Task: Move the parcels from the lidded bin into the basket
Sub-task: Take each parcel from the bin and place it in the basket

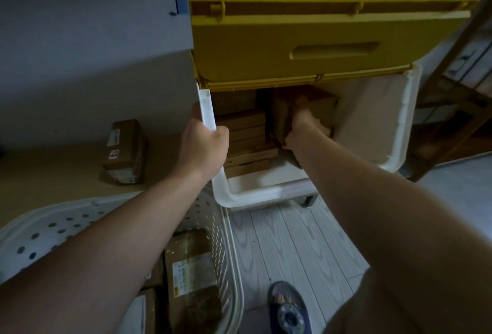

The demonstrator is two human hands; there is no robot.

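Parcels [246,142] of brown cardboard sit stacked inside the white lidded bin [399,131], packed against its left half, and I can see one more brown parcel [306,110] raised on the right side of the opening. My right hand [299,127] is down inside the bin with its fingers curled round that raised parcel, gripping it by its near end; the far end of it is dim and I cannot tell whether it touches the stack. My left hand [203,144] is wrapped round the bin's left rim, thumb on the inner side and fingers out of sight behind the wall. The bin's yellow lid [292,40] stands swung up and open above the parcels, its underside facing me. Just beside the bin, at my lower left, is the white perforated basket [226,253], and in it lies a brown parcel with a printed label [191,275], partly hidden under my left forearm. Behind the basket, on a tan surface [53,174], another labelled parcel [125,151] rests on its own, apart from the bin. Below me I see pale wood-grain flooring [292,240] and a foot in a blue slipper [288,309]; a wooden frame [452,99] stands to the right of the bin.
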